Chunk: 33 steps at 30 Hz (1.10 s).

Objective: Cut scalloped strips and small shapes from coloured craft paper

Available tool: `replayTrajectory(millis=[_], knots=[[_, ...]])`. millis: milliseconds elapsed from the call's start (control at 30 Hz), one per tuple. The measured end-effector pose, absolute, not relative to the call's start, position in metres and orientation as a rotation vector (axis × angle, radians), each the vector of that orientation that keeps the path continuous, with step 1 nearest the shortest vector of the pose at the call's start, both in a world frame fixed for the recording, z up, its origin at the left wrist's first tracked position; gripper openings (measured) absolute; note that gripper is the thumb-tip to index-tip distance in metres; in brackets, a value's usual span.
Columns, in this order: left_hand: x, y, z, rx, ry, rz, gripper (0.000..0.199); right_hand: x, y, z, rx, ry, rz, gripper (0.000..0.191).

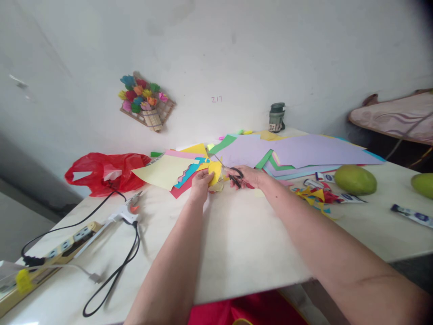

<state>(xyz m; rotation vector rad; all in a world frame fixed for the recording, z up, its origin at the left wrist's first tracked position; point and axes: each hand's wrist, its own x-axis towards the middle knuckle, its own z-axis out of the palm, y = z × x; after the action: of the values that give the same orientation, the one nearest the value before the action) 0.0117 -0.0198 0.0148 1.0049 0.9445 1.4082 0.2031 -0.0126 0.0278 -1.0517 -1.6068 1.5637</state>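
I'm seeing the left hand (pixel 201 181) pinching yellow paper (pixel 215 172) mid-frame, the right hand (pixel 251 175) gripping scissors (pixel 241 172) just beside it. Blades are pointing toward the left fingers; a slip could be nicking them, a loose pinch skewing the cut.

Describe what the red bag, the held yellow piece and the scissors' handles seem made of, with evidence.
Red bag: thin, glossy plastic, crumpled and partly see-through.
Yellow piece: probably matt paper or thin card, flat and thin-edged, without shine.
Scissors' handles: likely plastic, judging by their dark, rounded loops; the finish is too small to tell.
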Motion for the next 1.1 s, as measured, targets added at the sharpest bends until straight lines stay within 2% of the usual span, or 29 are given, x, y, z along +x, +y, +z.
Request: replayTrajectory(millis=[267, 567, 767, 1100], knots=[[0.011, -0.019, 0.015, 1.041, 0.941, 1.337, 0.036, 0.203, -0.013, 0.028, -1.043, -1.608, 1.542, 0.049], [0.009, -0.021, 0.018, 1.013, 0.959, 1.349, 0.037, 0.202, -0.019, 0.035, -1.111, -1.583, 1.479, 0.036], [0.004, -0.023, 0.022, 1.053, 0.946, 1.195, 0.030, 0.202, -0.019, 0.037, -1.164, -1.627, 1.390, 0.033], [0.005, -0.021, 0.021, 0.961, 1.060, 1.234, 0.023, 0.209, -0.026, 0.054, -1.292, -1.611, 1.438, 0.031]])
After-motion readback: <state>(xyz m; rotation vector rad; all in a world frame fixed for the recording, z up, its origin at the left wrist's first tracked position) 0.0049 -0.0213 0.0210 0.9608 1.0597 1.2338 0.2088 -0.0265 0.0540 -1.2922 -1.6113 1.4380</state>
